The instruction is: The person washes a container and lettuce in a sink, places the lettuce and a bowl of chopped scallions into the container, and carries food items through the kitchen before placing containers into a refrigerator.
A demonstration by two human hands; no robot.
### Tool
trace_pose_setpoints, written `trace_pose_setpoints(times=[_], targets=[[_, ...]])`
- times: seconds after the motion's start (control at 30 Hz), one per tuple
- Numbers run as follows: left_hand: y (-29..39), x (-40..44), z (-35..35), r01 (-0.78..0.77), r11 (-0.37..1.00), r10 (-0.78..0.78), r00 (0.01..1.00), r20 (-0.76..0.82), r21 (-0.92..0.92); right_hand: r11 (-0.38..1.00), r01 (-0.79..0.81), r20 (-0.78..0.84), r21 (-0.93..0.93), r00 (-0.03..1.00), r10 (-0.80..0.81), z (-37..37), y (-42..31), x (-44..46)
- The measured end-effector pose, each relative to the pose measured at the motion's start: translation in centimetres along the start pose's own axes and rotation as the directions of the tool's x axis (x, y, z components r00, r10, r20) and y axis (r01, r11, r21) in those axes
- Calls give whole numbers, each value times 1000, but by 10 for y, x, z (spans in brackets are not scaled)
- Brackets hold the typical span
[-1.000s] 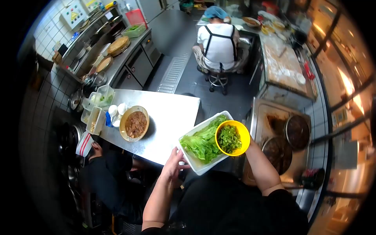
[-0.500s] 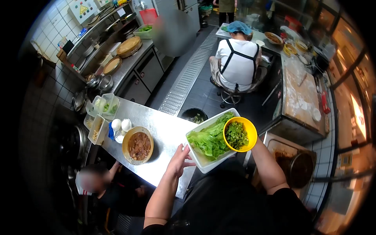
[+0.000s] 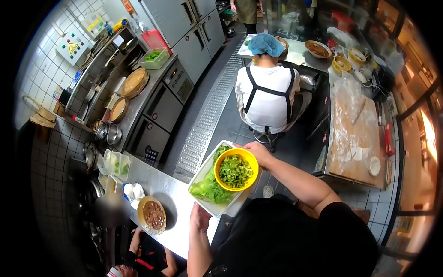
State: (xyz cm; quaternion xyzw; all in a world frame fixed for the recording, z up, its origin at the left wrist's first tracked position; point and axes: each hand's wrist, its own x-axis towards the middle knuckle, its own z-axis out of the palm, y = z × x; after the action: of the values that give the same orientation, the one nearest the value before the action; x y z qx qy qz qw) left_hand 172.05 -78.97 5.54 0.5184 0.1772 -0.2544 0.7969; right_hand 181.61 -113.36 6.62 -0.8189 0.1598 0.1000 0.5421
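A white plastic tub (image 3: pixel 201 172) of leafy green lettuce (image 3: pixel 213 190) is held in front of my body, over the corner of the steel table. My left hand (image 3: pixel 200 218) grips its near left edge, the fingers partly hidden beneath. A yellow bowl (image 3: pixel 254 162) of chopped greens (image 3: pixel 235 171) overlaps the right side of the tub. My right hand (image 3: pixel 259 154) is closed at the far right of the bowl's rim, some fingers hidden behind it. Whether the bowl rests on the tub or just hangs over it, I cannot tell.
On the steel table (image 3: pixel 177 197) stand a bowl of brown meat pieces (image 3: pixel 153 215), white eggs (image 3: pixel 128 189) and clear containers (image 3: pixel 121 165). A person in white (image 3: pixel 269 92) sits ahead. Another person (image 3: pixel 150 251) is at lower left. A floured board (image 3: pixel 353 134) lies right.
The tub and yellow bowl have shifted left in view, and the bowl sits further over the lettuce. My right hand has come into sight at the rim; my left hand now grips the tub lower down.
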Motion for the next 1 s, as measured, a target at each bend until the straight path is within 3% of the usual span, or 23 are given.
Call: trace_pose_setpoints(times=[0.13, 0.27, 0.4, 0.5, 0.53, 0.63, 0.73, 1.0], targets=[[24, 24, 26, 1, 1000, -3, 998, -62, -23, 1000, -25, 72, -11, 997, 26, -9, -10, 52], [34, 68, 26, -14, 1000, 14, 997, -72, -11, 991, 1, 95, 136, 995, -14, -2, -4, 105], [63, 110, 23, -52, 999, 51, 996, -66, -1, 990, 6, 131, 139, 991, -25, 5, -18, 166], [83, 151, 23, -77, 997, 77, 995, -61, 1, 992, 108, 161, 70, 980, -118, 6, -15, 218], [98, 156, 17, -73, 997, 72, 995, -75, -16, 993, 116, 184, -33, 977, -108, 4, -53, 216], [129, 191, 31, -77, 996, 74, 994, -79, -38, 981, 69, 153, 179, 983, -97, 13, -44, 270], [154, 223, 43, -69, 996, 66, 996, -62, -52, 974, 17, 211, 224, 975, -66, 7, -52, 317], [219, 312, 56, -50, 998, 47, 996, -72, -40, 989, 123, 114, 84, 985, -133, -11, -123, 394]])
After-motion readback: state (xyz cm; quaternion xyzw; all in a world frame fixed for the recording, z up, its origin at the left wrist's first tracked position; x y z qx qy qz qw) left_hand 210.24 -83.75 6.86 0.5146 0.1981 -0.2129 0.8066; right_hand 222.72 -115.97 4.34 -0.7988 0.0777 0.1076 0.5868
